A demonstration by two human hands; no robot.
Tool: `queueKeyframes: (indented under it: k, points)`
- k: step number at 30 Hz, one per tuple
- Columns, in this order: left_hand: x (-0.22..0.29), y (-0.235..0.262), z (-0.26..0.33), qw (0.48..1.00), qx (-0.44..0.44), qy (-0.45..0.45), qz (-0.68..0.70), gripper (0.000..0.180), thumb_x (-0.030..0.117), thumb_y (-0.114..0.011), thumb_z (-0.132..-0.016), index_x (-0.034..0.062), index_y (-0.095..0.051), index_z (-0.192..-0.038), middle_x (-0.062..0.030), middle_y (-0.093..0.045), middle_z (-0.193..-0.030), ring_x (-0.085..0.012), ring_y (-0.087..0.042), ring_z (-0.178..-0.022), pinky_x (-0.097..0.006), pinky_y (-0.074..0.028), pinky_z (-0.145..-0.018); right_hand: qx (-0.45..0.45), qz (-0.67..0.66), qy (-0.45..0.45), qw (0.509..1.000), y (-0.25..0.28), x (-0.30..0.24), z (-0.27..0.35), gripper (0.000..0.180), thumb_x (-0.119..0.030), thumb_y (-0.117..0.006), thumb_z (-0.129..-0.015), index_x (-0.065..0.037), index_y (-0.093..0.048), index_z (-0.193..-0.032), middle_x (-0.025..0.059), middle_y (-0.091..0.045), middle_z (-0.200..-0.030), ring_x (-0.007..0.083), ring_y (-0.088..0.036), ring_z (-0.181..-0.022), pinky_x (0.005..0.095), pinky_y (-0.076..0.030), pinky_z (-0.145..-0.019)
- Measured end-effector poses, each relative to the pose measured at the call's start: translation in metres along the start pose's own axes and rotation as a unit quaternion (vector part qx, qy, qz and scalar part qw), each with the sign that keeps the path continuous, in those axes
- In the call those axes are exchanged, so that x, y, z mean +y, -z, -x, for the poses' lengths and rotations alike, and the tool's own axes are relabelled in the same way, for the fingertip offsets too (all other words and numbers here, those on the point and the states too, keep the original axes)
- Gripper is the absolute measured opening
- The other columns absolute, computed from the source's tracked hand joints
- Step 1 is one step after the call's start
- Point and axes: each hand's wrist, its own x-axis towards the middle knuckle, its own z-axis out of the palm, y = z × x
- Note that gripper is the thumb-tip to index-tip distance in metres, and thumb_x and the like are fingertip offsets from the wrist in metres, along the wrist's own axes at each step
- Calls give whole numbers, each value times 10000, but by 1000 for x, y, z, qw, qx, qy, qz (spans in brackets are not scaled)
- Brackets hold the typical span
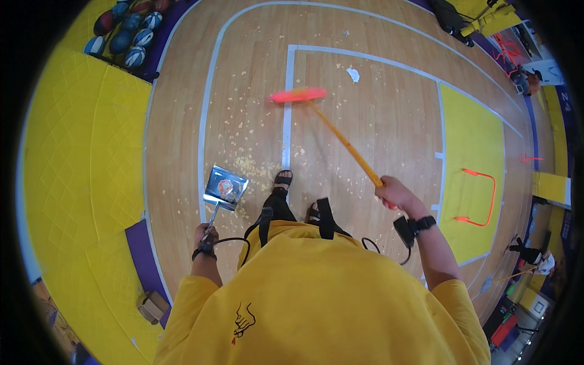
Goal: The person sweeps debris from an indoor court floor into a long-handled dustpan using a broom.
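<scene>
In my right hand [395, 193], closed round its end, is a broom [348, 146] with an orange-yellow stick. Its pink-red head [298, 95] is out ahead of me across a pale floor line, slightly blurred. My left hand [205, 236] grips the handle of a shiny metal dustpan [234, 190], low at my left. Something round, reddish and white shows in the pan; I cannot tell if it is a label or litter. Pale yellowish scraps [261, 167] are strewn over the wooden floor, thickest between the pan and my left foot. A larger white scrap [353, 75] lies farther off.
Yellow padding [85, 146] borders the left side, with a rack of basketballs [132, 36] at the far left. A cardboard box [152, 307] sits at lower left. A red U-shaped frame [493, 198] lies on the yellow floor area at right. Other people [532, 255] are at the far right.
</scene>
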Motion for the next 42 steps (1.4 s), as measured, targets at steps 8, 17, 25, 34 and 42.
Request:
queueKeyframes:
  k: [8,17,25,34,42]
  points:
    - [-85,49,62,999,25,12,47,204,193,-381,-762,74,-362,-597,-2,-362,-444,-105,-360,-337,-206,-343,-336,30,-11,26,999,-11,88,-38,208,-120,-498,-668,83,-474,-709,127,-513,-540,202,-537,-442,294,-429,-385]
    - [-147,74,66,996,85,-27,1,133,119,-412,-772,42,-349,-683,-27,-370,-454,-104,-364,-323,-188,-348,-306,-170,270,53,946,-83,127,92,288,-182,-524,-698,50,-487,-864,135,-545,-648,220,-564,-543,326,-433,-474]
    - [-139,139,46,994,27,-1,108,112,77,-431,-742,-23,-402,-784,-40,-418,-515,-114,-422,-386,-185,-389,-350,-315,92,84,941,-137,123,118,190,-154,-528,-703,4,-527,-809,37,-496,-564,104,-439,-434,235,-346,-383]
    - [-137,272,86,982,62,-28,176,87,44,-442,-729,10,-386,-672,-36,-397,-493,-108,-377,-350,-184,-352,-329,-140,219,119,958,-213,25,71,180,-135,-506,-674,26,-490,-752,76,-500,-527,144,-486,-385,261,-372,-335]
    - [-146,355,68,986,66,12,150,130,150,-408,-746,58,-357,-671,-17,-395,-497,-105,-374,-347,-204,-351,-325,-77,268,131,951,-301,9,27,202,-153,-488,-687,47,-483,-718,95,-511,-533,171,-512,-427,273,-413,-395]
